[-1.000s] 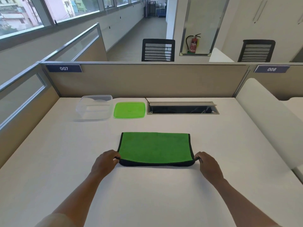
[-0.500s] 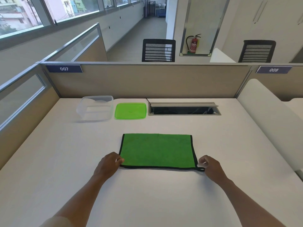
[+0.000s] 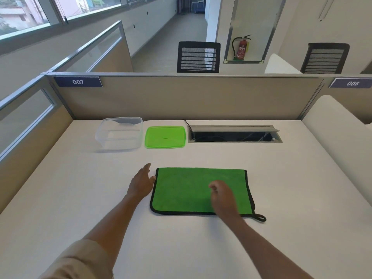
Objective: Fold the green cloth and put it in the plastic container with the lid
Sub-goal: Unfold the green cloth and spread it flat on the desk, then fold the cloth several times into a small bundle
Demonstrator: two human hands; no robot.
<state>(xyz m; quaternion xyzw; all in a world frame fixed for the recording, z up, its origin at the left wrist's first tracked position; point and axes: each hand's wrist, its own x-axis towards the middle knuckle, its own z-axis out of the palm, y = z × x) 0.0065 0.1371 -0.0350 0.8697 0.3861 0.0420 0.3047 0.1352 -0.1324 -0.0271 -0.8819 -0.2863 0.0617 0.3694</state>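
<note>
Green cloth (image 3: 193, 190), black-edged and folded to a flat rectangle, lying at mid-desk on the white desk (image 3: 80, 188), hanging loop (image 3: 260, 218) trailing from its near right corner. Left hand (image 3: 141, 184) open, fingers spread, just beside the cloth's left edge, thumb at the black border; gripping nothing. Right hand (image 3: 222, 198) over the right half of the cloth, fingers loosely curled, nothing pinched; contact with the fabric cannot be told. Clear plastic container (image 3: 119, 133) standing open at the far left of the desk, near the partition (image 3: 181, 97). Green lid (image 3: 165, 137) flat on the desk just beside the container's right side, well apart from the cloth. Cable tray (image 3: 234, 134) recessed further right
</note>
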